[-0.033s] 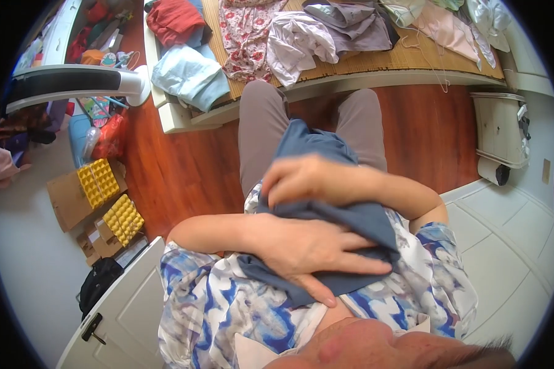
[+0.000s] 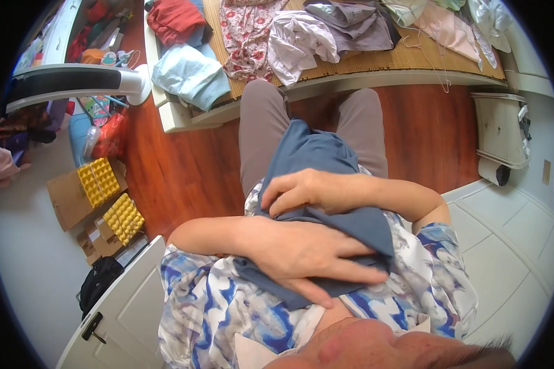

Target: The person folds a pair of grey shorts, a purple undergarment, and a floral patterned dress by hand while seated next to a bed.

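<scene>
Blue-grey cloth beneath spread left fingers and curled right fingers, right grip unclear

Across the top we see a bed with a pale frame and a woven mat; on it we find a red garment and a floral one; at left a red plastic bag lies on the reddish wooden floor; lower down we spot yellow bumpy trays by brown cardboard; a black bag sits beside a white door; at right we note a pale bin.
</scene>
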`<state>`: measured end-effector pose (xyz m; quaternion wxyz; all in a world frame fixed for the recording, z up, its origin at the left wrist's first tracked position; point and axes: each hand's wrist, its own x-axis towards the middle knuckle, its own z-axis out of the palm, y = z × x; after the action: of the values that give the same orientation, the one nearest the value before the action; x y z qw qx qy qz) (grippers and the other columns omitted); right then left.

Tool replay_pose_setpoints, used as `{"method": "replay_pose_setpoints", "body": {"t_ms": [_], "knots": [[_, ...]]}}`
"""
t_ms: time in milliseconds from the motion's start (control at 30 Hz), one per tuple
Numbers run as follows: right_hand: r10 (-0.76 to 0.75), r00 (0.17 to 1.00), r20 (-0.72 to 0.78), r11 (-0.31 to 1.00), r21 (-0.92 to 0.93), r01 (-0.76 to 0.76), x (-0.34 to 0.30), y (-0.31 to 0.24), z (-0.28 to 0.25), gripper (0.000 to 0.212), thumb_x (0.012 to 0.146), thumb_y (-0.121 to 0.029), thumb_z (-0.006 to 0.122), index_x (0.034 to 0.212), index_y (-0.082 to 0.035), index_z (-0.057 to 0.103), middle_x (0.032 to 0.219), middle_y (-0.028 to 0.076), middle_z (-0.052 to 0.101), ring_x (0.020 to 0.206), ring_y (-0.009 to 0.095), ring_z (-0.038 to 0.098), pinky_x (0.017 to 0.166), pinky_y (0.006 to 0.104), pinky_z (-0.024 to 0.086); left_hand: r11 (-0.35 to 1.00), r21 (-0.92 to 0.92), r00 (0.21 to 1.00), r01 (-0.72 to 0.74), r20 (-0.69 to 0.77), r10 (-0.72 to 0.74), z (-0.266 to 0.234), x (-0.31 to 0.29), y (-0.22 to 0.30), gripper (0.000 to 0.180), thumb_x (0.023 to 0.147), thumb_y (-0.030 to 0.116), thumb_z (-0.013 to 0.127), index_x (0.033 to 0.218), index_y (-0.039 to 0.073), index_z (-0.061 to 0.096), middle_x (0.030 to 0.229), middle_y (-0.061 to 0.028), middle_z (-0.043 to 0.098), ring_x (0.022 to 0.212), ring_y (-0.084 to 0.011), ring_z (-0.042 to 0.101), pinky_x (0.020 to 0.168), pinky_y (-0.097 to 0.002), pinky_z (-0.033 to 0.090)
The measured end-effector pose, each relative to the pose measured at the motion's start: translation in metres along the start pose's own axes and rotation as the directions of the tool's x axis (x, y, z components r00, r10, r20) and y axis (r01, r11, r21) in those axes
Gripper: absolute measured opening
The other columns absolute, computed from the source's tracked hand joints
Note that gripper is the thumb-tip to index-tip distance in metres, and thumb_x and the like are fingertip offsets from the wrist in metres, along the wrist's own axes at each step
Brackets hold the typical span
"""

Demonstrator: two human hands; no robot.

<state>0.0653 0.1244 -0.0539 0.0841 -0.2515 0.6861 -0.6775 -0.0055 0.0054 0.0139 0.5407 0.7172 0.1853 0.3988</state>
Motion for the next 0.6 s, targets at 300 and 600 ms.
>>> {"method": "replay_pose_setpoints", "body": {"t_ms": [300, 600], "knots": [[0.217, 0.975, -0.041, 0.976, 0.024, -0.216, -0.019, 0.002, 0.008, 0.037, 0.090, -0.011, 0.057, 0.126, -0.007, 0.051, 0.124, 0.016, 0.054, 0.118, 0.034, 0.052, 0.099, 0.0395, 0.043, 0.864, -0.503, 0.782, -0.005, -0.540, -0.310, -0.005, -0.077, -0.052, 0.094, 0.085, 0.047, 0.069, 0.151, -0.001, 0.022, 0.156, -0.0220, 0.021, 0.141, -0.0335, 0.030, 0.114, -0.0421, 0.025], [0.339, 0.938, -0.072, 0.892, 0.340, -0.297, -0.066, 0.016, -0.025, 0.030, 0.090, -0.013, 0.061, 0.117, -0.002, 0.063, 0.118, 0.012, 0.063, 0.111, 0.019, 0.060, 0.095, 0.0310, 0.046, 0.700, -0.704, 0.766, 0.120, -0.383, -0.516, 0.008, -0.109, -0.056, 0.096, 0.088, 0.045, 0.067, 0.151, -0.005, 0.015, 0.152, -0.0169, 0.032, 0.140, -0.0237, 0.033, 0.114, -0.0341, 0.025]]}}
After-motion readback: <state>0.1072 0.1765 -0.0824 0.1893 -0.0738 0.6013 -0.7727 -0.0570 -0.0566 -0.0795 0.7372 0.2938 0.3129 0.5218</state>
